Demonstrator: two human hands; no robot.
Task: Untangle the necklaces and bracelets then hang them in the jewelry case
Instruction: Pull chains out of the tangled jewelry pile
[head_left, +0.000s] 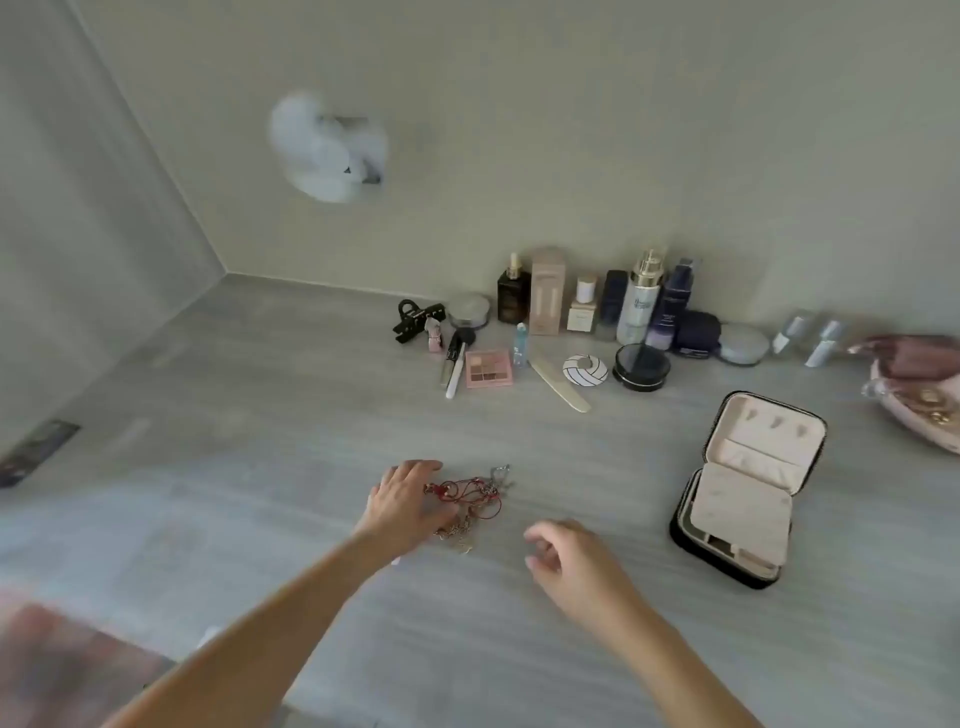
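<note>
Head view: tangle (467, 501) of red cord and gold and silver chains lies on table (311, 415), right at the left hand (402, 499) fingertips, between index and thumb. Left fingers are relaxed and spread and touch the tangle's near-left edge, likely pinning it so strands can be pulled apart. No firm grip is visible, and blur hides whether any strand is pinched. Right hand (566, 558) hovers just right of the tangle, apart from it, fingers loosely curled and empty, probably poised to pick a strand. Case (763, 441) stands open well right of the right fingers, lid up with its hooks bare, ready for hanging. Nothing hung yet.

Hard to read: strand count and knots, too fine. Cosmetics (582, 322) far beyond the fingers are blurred. Pouch (914, 395) is cut off at the right edge.
</note>
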